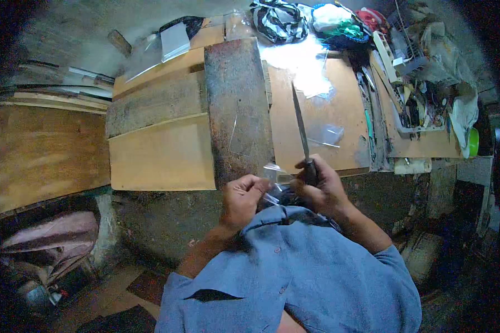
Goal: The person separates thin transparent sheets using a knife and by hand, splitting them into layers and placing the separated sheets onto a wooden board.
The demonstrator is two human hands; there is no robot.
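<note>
My left hand (242, 198) is closed in a pinch on a small clear plastic piece (271, 168), which shines with reflections just in front of my body. My right hand (326, 185) is wrapped round the dark handle of a long, narrow, tapering blade (300, 119); whether it is a knife or a file I cannot tell. The blade points away from me over the table. Its tip lies near the brightly lit patch. Both hands are close together at the table's near edge, and the plastic between them is partly hidden by the right fingers.
A dark worn board (236, 72) lies across the wooden table (161, 158), with a clear sheet (241, 133) on it. Another clear plastic piece (330, 135) rests to the right. Bags (280, 22) sit at the back. A tray of tools (422, 129) stands at right.
</note>
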